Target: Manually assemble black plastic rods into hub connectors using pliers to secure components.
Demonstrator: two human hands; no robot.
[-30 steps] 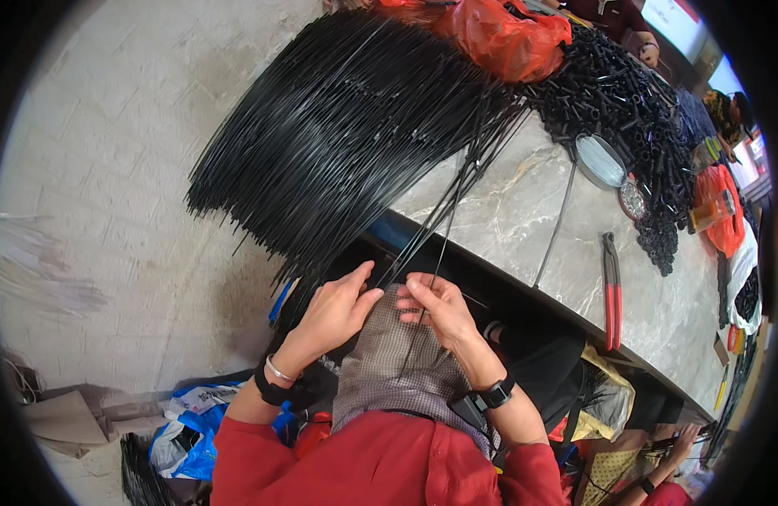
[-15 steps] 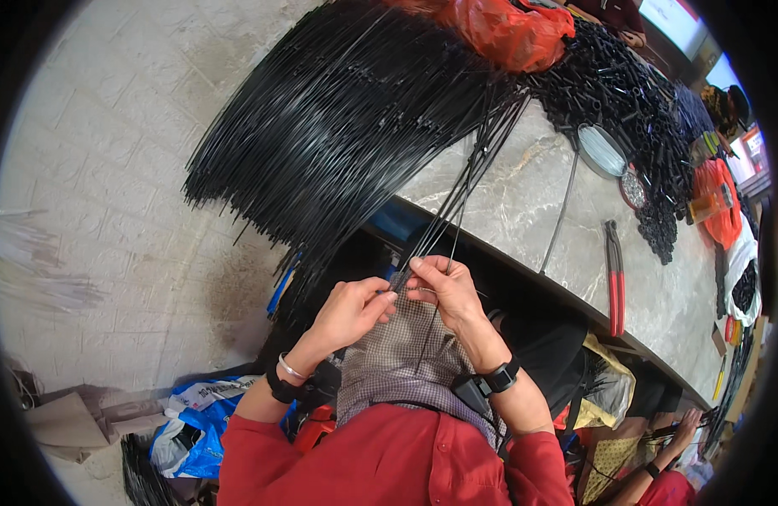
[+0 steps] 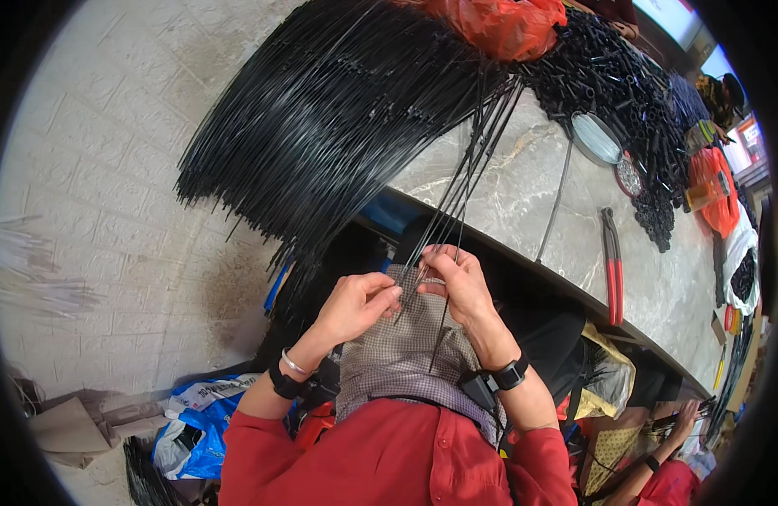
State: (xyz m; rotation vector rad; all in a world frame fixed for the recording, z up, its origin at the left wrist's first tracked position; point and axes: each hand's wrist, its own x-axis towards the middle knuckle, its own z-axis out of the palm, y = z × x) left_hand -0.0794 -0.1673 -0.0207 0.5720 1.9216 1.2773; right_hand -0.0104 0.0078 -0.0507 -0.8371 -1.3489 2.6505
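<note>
Several thin black rods (image 3: 471, 164) reach from the grey marble-look table (image 3: 524, 169) down to my hands above my lap. The fingers of my right hand (image 3: 458, 282) are closed around their near ends, and one rod slants down below the palm. Close beside it, my left hand (image 3: 355, 305) has thumb and fingertips pinched together at the rod ends. Whatever is between those fingertips is too small to make out. A large fanned pile of black rods (image 3: 321, 110) overhangs the table's left edge.
Red-handled pliers (image 3: 613, 270) lie near the table's front edge. Beyond are an oval container (image 3: 596, 137) of clear strips, a small round dish (image 3: 628, 175) and heaped black pieces (image 3: 608, 76). A red plastic bag (image 3: 515, 29) sits behind. Another person's hand (image 3: 686, 422) shows lower right.
My right hand has moved slightly up and away from the left, and the near ends of the rods have spread apart. My left hand stays nearly in place, still pinched.
</note>
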